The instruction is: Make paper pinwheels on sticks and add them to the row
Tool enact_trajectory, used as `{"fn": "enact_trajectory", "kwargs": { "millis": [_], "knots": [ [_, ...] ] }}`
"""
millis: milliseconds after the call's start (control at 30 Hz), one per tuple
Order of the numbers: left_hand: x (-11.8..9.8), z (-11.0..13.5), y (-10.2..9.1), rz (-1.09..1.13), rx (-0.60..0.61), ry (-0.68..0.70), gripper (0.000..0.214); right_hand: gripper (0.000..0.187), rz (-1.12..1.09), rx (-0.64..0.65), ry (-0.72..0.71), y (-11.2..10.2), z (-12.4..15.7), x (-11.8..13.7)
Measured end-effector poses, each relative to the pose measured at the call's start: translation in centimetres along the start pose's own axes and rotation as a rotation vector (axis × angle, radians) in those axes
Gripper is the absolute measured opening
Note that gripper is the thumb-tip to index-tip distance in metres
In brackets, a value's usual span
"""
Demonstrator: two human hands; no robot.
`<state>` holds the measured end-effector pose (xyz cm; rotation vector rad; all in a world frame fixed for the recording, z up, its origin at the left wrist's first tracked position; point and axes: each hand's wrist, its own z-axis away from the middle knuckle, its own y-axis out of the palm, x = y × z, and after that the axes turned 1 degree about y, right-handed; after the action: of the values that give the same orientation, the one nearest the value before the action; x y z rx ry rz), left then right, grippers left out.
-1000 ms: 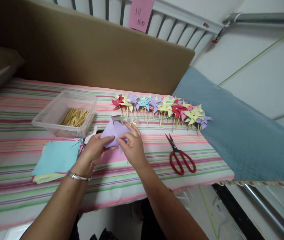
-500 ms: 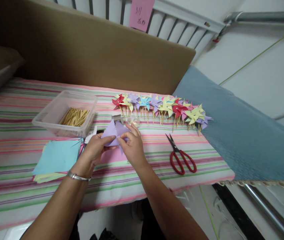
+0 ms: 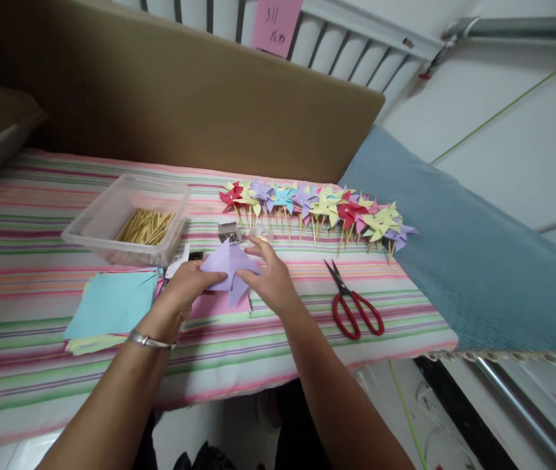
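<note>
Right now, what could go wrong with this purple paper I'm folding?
The purple paper is pinched only between your left hand and right hand, so a folded flap may spring loose. The small box just beyond it could get knocked. The scissors lie close beside your right forearm; a sideways sweep might catch them.

From here I read the lilac sheet [image 3: 229,264] pinched btw left hand [image 3: 185,290] and right hand [image 3: 271,281] as thin matt paper, same stock as the stack of coloured squares [image 3: 111,303] and the pinwheels [image 3: 317,207]. The sticks [image 3: 145,226] look like bare pale wood, in a clear, slightly glossy plastic tub [image 3: 126,196]. Striped cloth [image 3: 395,313] is woven and matt, blue cloth [image 3: 454,261] rougher w/ a raised texture. Scissors [image 3: 354,303] have dark metal blades and glossy red plastic handles, the bangle [image 3: 151,340] is shiny metal, and the brown board [image 3: 185,98] at the back looks like matt cardboard.
</note>
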<state>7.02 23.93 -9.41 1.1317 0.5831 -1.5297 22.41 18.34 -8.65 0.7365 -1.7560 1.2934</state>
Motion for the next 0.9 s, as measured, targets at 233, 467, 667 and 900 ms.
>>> {"fn": "enact_trajectory", "kwargs": {
  "millis": [233,467,667,900],
  "knots": [
    [0.7,-0.1,0.2,-0.139,0.124,-0.049,0.030,0.067,-0.334,0.325,0.247,-0.9,0.0,-0.7],
    [0.8,0.0,0.1,-0.139,0.191,-0.041,0.023,0.071,-0.518,0.361,0.290,-1.2,-0.1,-1.3],
    [0.8,0.0,0.2,-0.145,0.178,-0.044,0.022,0.073,-0.524,0.370,0.271,-1.1,-0.1,-1.6],
    [0.6,0.0,0.1,-0.107,0.172,-0.053,0.022,0.066,-0.458,0.309,0.226,-0.4,0.0,-1.4]
  ]
}}
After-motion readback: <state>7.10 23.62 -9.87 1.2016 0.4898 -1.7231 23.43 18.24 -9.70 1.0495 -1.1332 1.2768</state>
